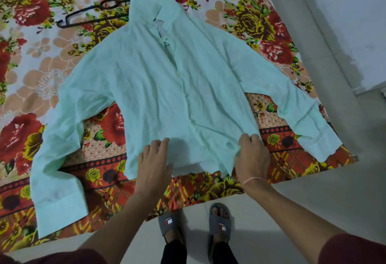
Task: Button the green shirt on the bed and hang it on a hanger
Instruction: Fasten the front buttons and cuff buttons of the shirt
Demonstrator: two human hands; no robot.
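Observation:
The pale green shirt [173, 88] lies flat on the bed, front up, collar at the far end and both sleeves spread out to the sides. A black hanger [92, 11] lies on the bedsheet just left of the collar, partly under the shirt's shoulder. My left hand [153, 164] rests flat on the hem at its left part, fingers straight. My right hand [251, 157] sits at the hem's right corner with its fingers curled into the fabric, bunching it. The placket runs down the middle; its buttons are too small to read.
The bed is covered with a floral bedsheet [41, 71] in red, yellow and cream. Its near edge runs just in front of my feet, which stand in grey slippers [220, 221] on a pale tiled floor [313, 201]. A light wall is at the right.

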